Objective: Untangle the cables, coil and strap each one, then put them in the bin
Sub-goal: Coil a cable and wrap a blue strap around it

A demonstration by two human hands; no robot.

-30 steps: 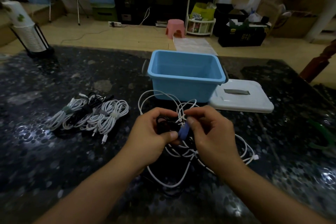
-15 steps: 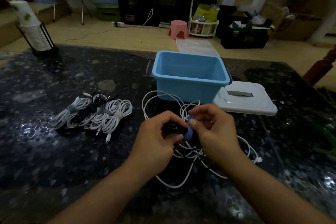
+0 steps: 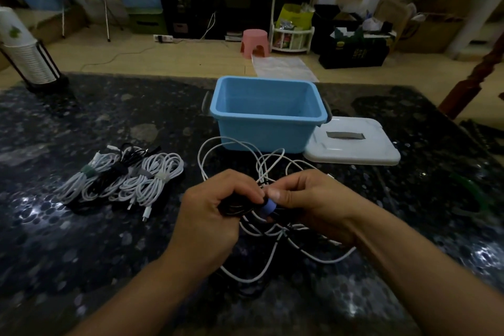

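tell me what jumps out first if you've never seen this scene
Two hands meet at the centre: the left hand grips a coiled black cable while the right hand pinches a blue strap around it. Just behind stands an open blue bin, with loose white cable sprawled under the hands. To the left lies a row of strapped coils.

Not much to report on the person, honestly. Both forearms are bare all the way down to the bottom edge of the shot, no sleeves showing. The left hand (image 3: 215, 215) and right hand (image 3: 313, 204) have nothing on them: no gloves, rings, watch or wristband that I can spot. The nails on the fingers (image 3: 275, 195) look short and plain. The light is dim, so finer detail is lost.
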